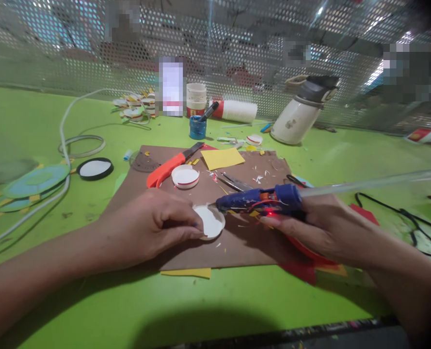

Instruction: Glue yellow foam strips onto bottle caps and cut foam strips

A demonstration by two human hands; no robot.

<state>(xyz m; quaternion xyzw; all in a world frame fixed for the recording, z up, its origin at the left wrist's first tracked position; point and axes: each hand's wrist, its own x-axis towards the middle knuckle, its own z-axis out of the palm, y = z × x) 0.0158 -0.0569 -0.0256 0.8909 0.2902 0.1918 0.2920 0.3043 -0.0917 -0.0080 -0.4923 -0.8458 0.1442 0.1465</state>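
My left hand (171,215) pinches the left rim of a shallow white paper cup bottom (212,223) on a brown board (189,257). In my right hand (310,223) is a blue hot glue gun (259,198), a red light glowing on it and a long clear glue stick (368,183) coming out of its back. Its nozzle points left, right at the cup bottom's far edge; whether the two touch I cannot tell. Just beyond lies a second cut cup bottom (185,177), beside an orange utility knife (167,168). Tweezers (235,182) lie behind the glue gun.
Yellow paper (222,158) and scraps lie on the board. Farther back stand a blue jar (198,128) holding a marker, paper cups (235,111) and a white bottle (295,118). A white cable (64,126) loops at left; a black cord (400,213) lies at right.
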